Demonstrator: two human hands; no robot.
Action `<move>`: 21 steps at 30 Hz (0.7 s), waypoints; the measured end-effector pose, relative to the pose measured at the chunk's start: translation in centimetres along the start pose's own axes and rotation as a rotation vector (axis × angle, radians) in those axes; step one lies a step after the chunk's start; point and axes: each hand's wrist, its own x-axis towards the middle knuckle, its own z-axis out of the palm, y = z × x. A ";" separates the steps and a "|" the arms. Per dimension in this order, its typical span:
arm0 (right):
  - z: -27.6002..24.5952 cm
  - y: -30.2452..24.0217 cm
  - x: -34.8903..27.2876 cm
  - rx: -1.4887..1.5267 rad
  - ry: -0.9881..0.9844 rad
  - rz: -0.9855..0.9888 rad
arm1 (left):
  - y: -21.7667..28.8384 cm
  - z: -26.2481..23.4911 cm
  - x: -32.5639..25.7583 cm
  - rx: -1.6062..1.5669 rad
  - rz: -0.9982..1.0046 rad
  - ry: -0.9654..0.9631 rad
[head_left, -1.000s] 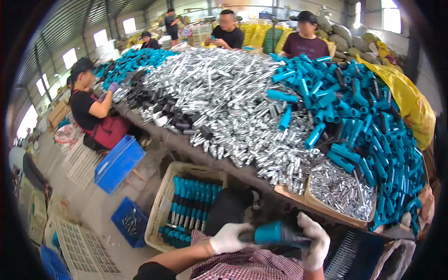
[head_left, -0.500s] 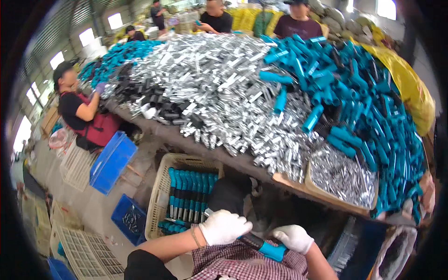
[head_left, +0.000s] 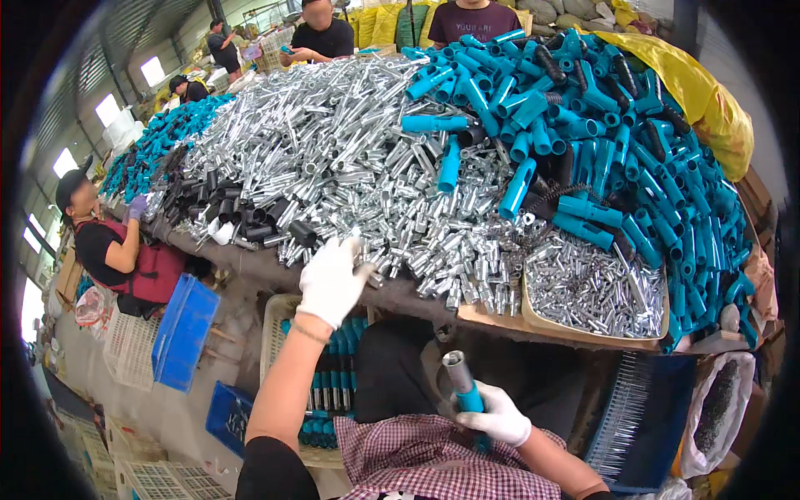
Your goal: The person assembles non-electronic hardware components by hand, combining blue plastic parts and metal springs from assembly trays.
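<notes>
My right hand point(head_left: 498, 417), in a white glove, is closed around a teal tool handle point(head_left: 469, 398). It stands tilted over my lap, a hollow silver metal tube end pointing up. In a matching glove, my left hand point(head_left: 333, 282) reaches to the near edge of a heap of silver metal tubes point(head_left: 400, 196). Its fingers are apart and nothing shows in them; the fingertips are close to the loose tubes. Below that forearm a cream crate point(head_left: 272, 329) holds rows of teal-and-black handles with silver ends, partly hidden by the arm.
Teal handles point(head_left: 600, 150) are heaped at the right, by a yellow sack point(head_left: 700, 100). A cream tray point(head_left: 527, 304) of small metal pieces sits at the table's near edge. Below it stands a blue bin point(head_left: 671, 417) with long metal rods. Several co-workers, one a person in an apron point(head_left: 108, 242), surround the table.
My left hand has let go of the tool and moved up and forward to the metal heap. My right hand now grips the tool, turned with its silver end up. The view has shifted.
</notes>
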 end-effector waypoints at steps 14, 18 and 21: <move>1.3 -1.5 -0.7 -0.504 0.157 -0.261 | 6.3 -3.4 -6.1 -0.746 -0.129 -0.317; 1.2 -1.0 -0.7 -0.744 0.220 -0.432 | 8.9 -6.6 -10.6 -0.843 -0.148 -0.498; 1.7 -2.1 -1.5 -0.986 0.191 -0.337 | 8.4 -6.6 -12.0 -0.812 -0.209 -0.518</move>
